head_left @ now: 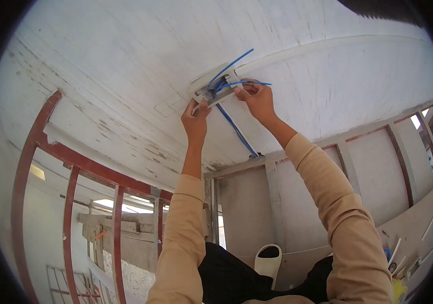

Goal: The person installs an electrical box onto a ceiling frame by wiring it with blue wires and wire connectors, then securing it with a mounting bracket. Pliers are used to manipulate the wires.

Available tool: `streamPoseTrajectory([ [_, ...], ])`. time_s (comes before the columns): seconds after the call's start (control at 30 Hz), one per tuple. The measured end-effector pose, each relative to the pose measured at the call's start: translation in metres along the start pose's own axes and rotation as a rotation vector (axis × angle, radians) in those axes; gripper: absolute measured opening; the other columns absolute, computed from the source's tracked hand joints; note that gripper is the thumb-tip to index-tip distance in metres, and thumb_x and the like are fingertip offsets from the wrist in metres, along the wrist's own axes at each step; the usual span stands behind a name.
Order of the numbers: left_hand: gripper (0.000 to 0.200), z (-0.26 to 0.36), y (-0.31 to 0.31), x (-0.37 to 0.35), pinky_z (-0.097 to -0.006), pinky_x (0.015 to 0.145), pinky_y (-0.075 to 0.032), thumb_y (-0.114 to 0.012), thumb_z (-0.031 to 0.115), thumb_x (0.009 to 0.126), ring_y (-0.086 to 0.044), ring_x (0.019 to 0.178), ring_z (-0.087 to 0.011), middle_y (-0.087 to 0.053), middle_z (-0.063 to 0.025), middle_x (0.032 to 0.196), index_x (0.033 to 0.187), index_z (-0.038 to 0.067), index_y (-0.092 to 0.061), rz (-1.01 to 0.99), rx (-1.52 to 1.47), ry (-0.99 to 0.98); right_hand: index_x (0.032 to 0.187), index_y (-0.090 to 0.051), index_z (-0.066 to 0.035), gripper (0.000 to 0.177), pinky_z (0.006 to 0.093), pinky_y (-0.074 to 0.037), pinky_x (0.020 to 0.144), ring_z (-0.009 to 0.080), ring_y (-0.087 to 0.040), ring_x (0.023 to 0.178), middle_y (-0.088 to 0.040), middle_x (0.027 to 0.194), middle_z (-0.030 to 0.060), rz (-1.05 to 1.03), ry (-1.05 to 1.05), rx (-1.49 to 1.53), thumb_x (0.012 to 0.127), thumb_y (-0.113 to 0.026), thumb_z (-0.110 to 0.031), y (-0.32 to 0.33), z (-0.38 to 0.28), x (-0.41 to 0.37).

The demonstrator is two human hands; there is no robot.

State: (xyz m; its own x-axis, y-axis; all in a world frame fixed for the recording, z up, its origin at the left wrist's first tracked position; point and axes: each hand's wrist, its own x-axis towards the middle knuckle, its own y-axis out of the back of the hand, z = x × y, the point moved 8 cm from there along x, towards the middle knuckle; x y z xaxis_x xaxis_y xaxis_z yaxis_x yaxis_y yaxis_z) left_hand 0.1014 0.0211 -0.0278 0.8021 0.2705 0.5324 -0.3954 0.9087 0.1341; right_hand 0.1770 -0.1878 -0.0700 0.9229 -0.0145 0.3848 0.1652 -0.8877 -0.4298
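Against the white plank wall (297, 71), both hands grip a white rectangular electrical box frame (233, 76) with an opening in its middle. My left hand (195, 121) pinches its lower left corner between thumb and fingers. At the right end, my right hand (258, 101) has its thumb in front and its fingers behind the edge. Two loose blue wire ends (240, 57) stick out through the opening, one rising to the upper right, the other passing across my right fingers. Below the frame, a blue wire bundle (234, 126) runs down the wall. How the frame sits on the wall is hidden.
A red-painted frame with upright bars (69, 202) stands at the left. Lower down is a ledge with framed panels (317, 187). A white slide sandal (269, 261) shows by my dark-clothed legs. Blue wire (388, 254) and white strips (394, 251) lie at lower right.
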Motion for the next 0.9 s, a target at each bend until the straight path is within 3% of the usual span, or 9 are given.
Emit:
streamPoseTrajectory([
  [0.37,0.046,-0.005,0.006,0.004,-0.0262,0.083,-0.055,-0.07,0.008,0.093,-0.067,0.102,-0.0208,-0.062,-0.0146,0.124,0.133,-0.009,-0.056,-0.057,0.025,-0.072,0.111,-0.065,0.013,0.041,0.0265,-0.056,0.068,0.0147,-0.07,0.075,-0.074,0.086,0.0145,0.011,0.043,-0.03,0.088,-0.078,-0.019,-0.001,0.005,0.001],
  [0.57,0.042,-0.002,0.007,0.003,-0.0276,0.082,-0.054,-0.068,0.01,0.095,-0.068,0.101,-0.0196,-0.062,-0.0127,0.119,0.133,-0.003,-0.058,-0.076,0.166,-0.149,0.112,-0.065,0.013,0.041,0.0274,-0.056,0.071,0.0157,-0.07,0.076,-0.073,0.09,0.0154,0.001,0.052,-0.132,0.088,-0.078,-0.018,0.0,-0.002,-0.004],
  [0.83,0.041,0.002,0.007,0.004,-0.0297,0.087,-0.054,-0.067,0.012,0.096,-0.067,0.105,-0.0224,-0.062,-0.014,0.12,0.132,-0.004,-0.058,-0.07,0.224,-0.145,0.111,-0.065,0.012,0.036,0.0273,-0.056,0.074,0.0164,-0.07,0.08,-0.073,0.091,0.0145,0.025,0.02,-0.096,0.088,-0.076,-0.014,0.0,-0.008,-0.01],
  [0.9,0.041,0.005,0.006,0.003,-0.0303,0.089,-0.054,-0.067,0.012,0.096,-0.067,0.106,-0.023,-0.062,-0.0144,0.12,0.132,-0.004,-0.058,-0.066,0.27,-0.159,0.113,-0.063,0.014,0.042,0.0276,-0.056,0.077,0.018,-0.071,0.083,-0.073,0.094,0.0167,-0.002,0.031,-0.111,0.088,-0.077,-0.017,0.0,-0.008,-0.008],
])
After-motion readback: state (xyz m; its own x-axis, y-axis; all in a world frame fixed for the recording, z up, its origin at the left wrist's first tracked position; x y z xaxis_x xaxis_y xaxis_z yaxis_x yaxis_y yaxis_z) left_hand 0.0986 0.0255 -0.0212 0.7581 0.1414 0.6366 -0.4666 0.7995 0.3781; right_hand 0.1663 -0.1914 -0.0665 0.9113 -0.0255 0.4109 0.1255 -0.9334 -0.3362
